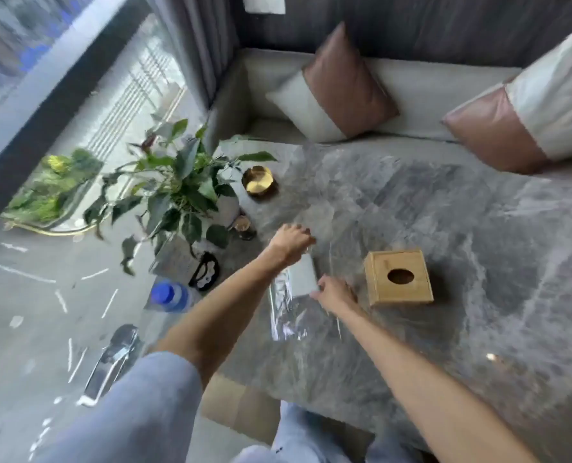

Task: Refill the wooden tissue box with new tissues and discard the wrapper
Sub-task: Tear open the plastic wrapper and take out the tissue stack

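The wooden tissue box (397,281) stands upright on the grey marble table (445,228), its oval slot facing up and showing dark inside. Left of it lies a white tissue pack (303,277) partly inside a clear plastic wrapper (286,315) that trails toward me. My left hand (291,242) grips the far end of the pack. My right hand (334,293) pinches its near right corner, just left of the box. The picture is blurred, so the exact finger hold is unclear.
A potted plant (181,185) and a gold bowl (259,182) stand at the table's left end. A blue-capped water bottle (169,297) and a dark object (206,272) sit near the left edge. A sofa with cushions (341,85) lies beyond the table.
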Demonstrator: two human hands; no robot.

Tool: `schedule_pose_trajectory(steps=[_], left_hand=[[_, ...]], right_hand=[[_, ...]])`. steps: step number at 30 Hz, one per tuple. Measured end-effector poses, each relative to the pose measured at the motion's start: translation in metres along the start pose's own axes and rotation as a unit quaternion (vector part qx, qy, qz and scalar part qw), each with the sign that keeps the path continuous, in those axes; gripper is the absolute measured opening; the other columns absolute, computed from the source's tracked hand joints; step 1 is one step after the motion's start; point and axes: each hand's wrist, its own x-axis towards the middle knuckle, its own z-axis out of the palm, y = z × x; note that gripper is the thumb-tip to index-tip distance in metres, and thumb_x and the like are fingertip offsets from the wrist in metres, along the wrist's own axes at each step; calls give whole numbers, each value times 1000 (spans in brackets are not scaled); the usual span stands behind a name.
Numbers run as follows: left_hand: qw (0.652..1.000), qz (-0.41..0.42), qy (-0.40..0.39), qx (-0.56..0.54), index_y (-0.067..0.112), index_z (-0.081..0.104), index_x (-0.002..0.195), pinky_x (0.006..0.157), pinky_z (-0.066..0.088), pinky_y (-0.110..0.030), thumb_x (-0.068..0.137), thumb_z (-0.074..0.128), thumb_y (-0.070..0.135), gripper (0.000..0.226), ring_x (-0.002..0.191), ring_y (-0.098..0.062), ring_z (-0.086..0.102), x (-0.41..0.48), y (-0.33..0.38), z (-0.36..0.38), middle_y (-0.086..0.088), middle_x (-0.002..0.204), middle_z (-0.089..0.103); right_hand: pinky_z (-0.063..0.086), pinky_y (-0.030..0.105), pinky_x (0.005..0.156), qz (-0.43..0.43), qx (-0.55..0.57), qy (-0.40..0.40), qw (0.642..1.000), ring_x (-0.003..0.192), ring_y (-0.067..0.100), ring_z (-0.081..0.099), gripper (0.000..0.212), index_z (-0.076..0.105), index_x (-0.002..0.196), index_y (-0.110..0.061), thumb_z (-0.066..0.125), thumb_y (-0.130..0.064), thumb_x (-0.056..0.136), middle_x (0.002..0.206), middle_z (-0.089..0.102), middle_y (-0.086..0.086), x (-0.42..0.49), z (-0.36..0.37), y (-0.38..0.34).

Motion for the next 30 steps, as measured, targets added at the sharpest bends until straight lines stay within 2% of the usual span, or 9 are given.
schedule_pose_trajectory(steps=[3,5,12,15,18,20,24,27,30], left_hand=[[990,120,-21,66,28,40,149,115,33,-40,93,62,24,60,143,-26,33,35,-10,34,-4,156,37],[982,154,-44,95,27,37,150,120,25,-39,90,66,31,67,142,-26,33,47,-9,51,-5,154,39],[976,184,-6,119,30,34,152,121,19,-40,85,69,42,76,138,-31,34,65,-25,67,-12,148,39],[989,134,-24,66,34,28,153,118,25,-48,88,68,39,76,142,-29,29,49,-26,71,-11,153,31],[995,60,-58,-62,29,28,153,112,39,-51,93,66,30,71,145,-29,23,24,-27,77,-10,157,24],[988,22,-79,-128,26,25,154,113,41,-49,93,66,26,74,145,-31,22,3,-29,83,-12,158,22],[959,-89,-100,-248,24,-3,159,121,19,-59,90,70,26,100,151,-41,3,-45,-24,90,-19,164,4],[912,-205,-21,-354,37,-14,156,116,12,-72,90,70,22,108,152,-40,-9,-88,-12,83,-12,166,-12],[947,-207,74,-234,37,-4,158,118,4,-69,89,69,34,100,154,-32,-8,-124,-4,62,-4,168,-7]], right_hand=[[42,39,101,83,40,29,995,130,32,49,57,49,137,-11,70,-34,89,139,53,14,21,25,2],[41,40,101,107,66,44,991,128,32,49,59,46,135,-11,73,-28,86,137,51,15,25,39,5],[26,43,113,184,93,92,974,140,36,28,105,13,156,-22,79,-44,77,154,28,15,28,45,14],[37,39,109,202,254,74,943,132,33,45,80,34,144,-11,80,-26,80,136,49,12,31,44,22],[50,19,66,178,373,26,910,82,18,61,27,58,105,-7,76,-10,85,99,59,7,27,33,23],[46,18,52,153,383,-23,911,72,12,57,22,60,101,-11,76,-13,86,93,63,6,23,23,22],[49,25,68,71,278,-53,956,83,18,61,20,65,103,-9,74,-15,87,99,68,8,20,-2,9],[51,37,84,-41,149,-32,987,92,22,65,18,71,100,-8,75,-16,85,97,70,6,12,-23,-13],[50,31,76,-153,27,-19,988,87,16,66,5,72,85,-26,76,-26,81,89,73,-4,-10,-46,-37]])
